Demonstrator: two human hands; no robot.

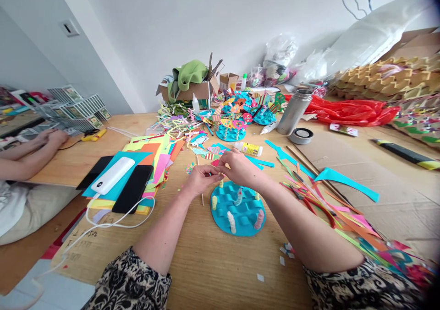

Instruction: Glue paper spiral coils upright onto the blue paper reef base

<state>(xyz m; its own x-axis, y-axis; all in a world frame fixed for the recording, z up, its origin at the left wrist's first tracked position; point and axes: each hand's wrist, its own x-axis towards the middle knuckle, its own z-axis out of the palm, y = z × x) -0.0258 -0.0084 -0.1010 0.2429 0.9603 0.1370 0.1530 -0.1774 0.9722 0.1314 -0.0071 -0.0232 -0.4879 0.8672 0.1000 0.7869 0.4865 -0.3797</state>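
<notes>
On the table before me lies a round blue paper base [220, 217] with raised, woven-looking strips. Several folded paper springs stand on it, among them a white spring [231, 222] and a pink spring [259, 219]. My left hand [201, 180] and my right hand [241, 167] meet over its far edge. Both pinch at the top of a pale yellow paper spring [222, 182], mostly covered by the fingers. Just behind the fingertips shows a small red paper piece [215, 162]; whether it is held, I cannot tell. A thin stick [202, 199] lies beside my left hand.
A glue bottle [250, 149] lies beyond my hands, near paper fish [216, 149] and a finished-looking blue piece [230, 133]. Coloured paper and phones [132, 189] are left, a metal flask [294, 112] and red-handled scissors [318, 211] right. Another person's hands [51, 138] rest far left.
</notes>
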